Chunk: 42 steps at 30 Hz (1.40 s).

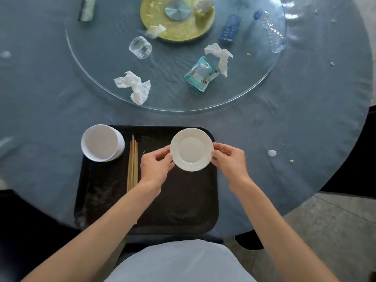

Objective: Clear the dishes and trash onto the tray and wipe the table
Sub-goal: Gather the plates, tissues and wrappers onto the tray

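While both hands held a small white plate (pixel 191 149) over the black tray (pixel 183 210), the clean-up was only partly done.

The left hand (pixel 155 166) and the right hand (pixel 230 161) each pinched one side of the plate with curled fingers, and the plate was above the far right part of the tray. A stack of white bowls (pixel 102 142) and some wooden chopsticks (pixel 132 163) already lay on the tray. A lot was left on the glass turntable (pixel 105 78): crumpled tissues (pixel 134 86), a clear cup (pixel 140 47), a green snack packet (pixel 201 74), a blue box (pixel 230 27), a squashed water bottle (pixel 272 31) and a yellow plate (pixel 179 29) with what looked like scraps, though it was blurry. The table (pixel 295 119) had little spills and crumbs, so wiping was not done yet.
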Each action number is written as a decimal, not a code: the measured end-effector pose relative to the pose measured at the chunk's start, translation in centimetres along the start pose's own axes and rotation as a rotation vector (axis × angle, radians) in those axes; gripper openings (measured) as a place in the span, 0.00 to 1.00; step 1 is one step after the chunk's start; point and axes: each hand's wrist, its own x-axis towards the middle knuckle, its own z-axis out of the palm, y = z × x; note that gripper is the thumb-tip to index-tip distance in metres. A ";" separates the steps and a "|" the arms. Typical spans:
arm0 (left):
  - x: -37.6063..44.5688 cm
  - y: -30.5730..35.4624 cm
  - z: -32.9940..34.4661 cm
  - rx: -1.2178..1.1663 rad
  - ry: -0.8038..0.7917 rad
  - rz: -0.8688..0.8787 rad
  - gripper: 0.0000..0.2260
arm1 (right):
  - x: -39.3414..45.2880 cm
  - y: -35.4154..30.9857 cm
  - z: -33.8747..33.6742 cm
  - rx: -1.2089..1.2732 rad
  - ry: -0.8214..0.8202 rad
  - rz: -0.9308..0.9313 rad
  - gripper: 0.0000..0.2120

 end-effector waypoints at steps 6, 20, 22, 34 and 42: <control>-0.9 -4.6 -11.0 -0.073 0.124 -0.097 0.12 | -4.8 4.6 9.0 -0.206 -0.085 0.036 0.08; 1.4 -12.7 -26.3 0.001 0.280 -0.170 0.12 | -9.6 11.0 23.7 -0.574 -0.242 0.009 0.11; 1.6 -13.0 -26.7 0.074 0.276 -0.182 0.11 | -9.8 11.4 24.1 -0.640 -0.225 -0.036 0.12; 2.7 -10.0 -28.4 0.575 0.065 -0.132 0.14 | -10.2 11.0 24.9 -0.849 -0.153 -0.140 0.13; 9.9 0.2 -30.6 0.627 0.131 0.259 0.15 | -6.4 4.6 22.6 -0.741 -0.019 -0.280 0.13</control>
